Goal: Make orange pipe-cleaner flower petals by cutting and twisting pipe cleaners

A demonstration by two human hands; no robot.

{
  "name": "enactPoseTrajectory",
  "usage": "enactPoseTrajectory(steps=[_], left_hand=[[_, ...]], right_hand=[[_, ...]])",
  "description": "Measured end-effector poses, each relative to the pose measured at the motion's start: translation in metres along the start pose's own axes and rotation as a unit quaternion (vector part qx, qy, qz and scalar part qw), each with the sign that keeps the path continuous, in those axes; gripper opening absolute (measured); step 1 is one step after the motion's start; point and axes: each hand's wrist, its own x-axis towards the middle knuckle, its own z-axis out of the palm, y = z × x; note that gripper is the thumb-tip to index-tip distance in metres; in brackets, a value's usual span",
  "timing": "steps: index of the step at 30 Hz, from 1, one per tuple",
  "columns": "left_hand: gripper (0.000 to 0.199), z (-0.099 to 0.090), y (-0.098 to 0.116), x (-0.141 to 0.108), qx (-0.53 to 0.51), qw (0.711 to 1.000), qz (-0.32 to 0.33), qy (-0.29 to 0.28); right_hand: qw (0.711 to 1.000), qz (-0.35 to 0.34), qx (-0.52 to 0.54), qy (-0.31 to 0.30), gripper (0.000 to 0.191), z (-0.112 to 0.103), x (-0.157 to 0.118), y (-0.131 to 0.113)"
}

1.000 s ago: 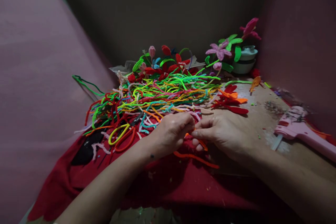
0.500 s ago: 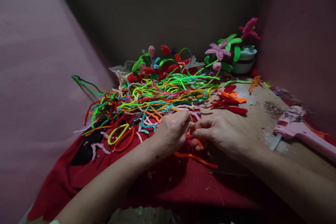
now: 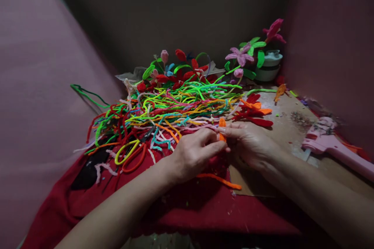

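Note:
Between my two hands an orange fuzzy petal-like piece (image 3: 222,129) stands upright. My left hand (image 3: 198,149) is closed around its lower part, thumb pointing right. My right hand (image 3: 248,140) pinches the piece from the right side, and the fingertips of both hands nearly meet. Below them, a loose orange pipe cleaner (image 3: 222,180) lies on the red cloth (image 3: 175,210). Just behind my right hand sit red and orange petals (image 3: 254,109). A large heap of coloured pipe cleaners (image 3: 187,101) spreads behind my left hand.
Scissors with yellow and red handles (image 3: 137,157) lie left of my left hand. A pink glue gun (image 3: 330,140) rests at the right on a brown board (image 3: 292,124). Fuzzy flowers (image 3: 240,56) and a lidded pale pot (image 3: 268,66) stand at the back.
The orange piece has come up between my fingers and now shows upright. My left hand has turned, its thumb extending to the right. The view has shifted slightly.

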Motion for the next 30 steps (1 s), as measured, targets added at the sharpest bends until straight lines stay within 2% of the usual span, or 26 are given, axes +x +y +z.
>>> enactPoseTrajectory(steps=[5,7,10,14,16,19,21,26,30], left_hand=[[0.017,-0.007,0.001,0.000,0.032,0.989,0.142,0.025],[0.017,-0.009,0.002,0.000,0.040,0.986,0.161,0.035],[0.017,-0.012,0.004,0.002,0.003,0.994,0.108,0.032],[0.013,-0.013,0.006,0.005,-0.078,0.996,-0.046,0.003],[0.012,-0.013,0.006,0.006,-0.100,0.992,-0.079,-0.018],[0.015,-0.012,0.004,0.005,-0.112,0.991,-0.068,-0.023],[0.019,-0.010,0.001,0.003,-0.119,0.992,-0.052,-0.005],[0.016,-0.011,-0.004,0.000,-0.091,0.993,0.066,0.038],[0.019,-0.014,0.000,0.001,-0.137,0.989,0.031,0.036]], right_hand=[[0.999,-0.007,0.047,-0.015,0.011,0.002,-0.003,0.002],[0.998,-0.008,0.062,-0.001,0.013,0.004,-0.004,0.000],[0.998,-0.006,0.066,0.018,0.013,0.005,-0.005,-0.001],[0.998,-0.005,0.060,-0.004,0.007,0.004,-0.004,0.000],[0.999,-0.001,0.050,-0.013,0.007,0.002,-0.004,0.002],[0.999,0.008,0.048,-0.024,0.008,0.002,-0.005,0.003],[0.998,0.018,0.051,-0.033,0.009,0.003,-0.007,0.003],[0.998,0.026,0.037,-0.036,0.012,0.005,-0.010,0.000],[0.998,0.015,0.026,-0.046,0.011,0.004,-0.009,-0.001]])
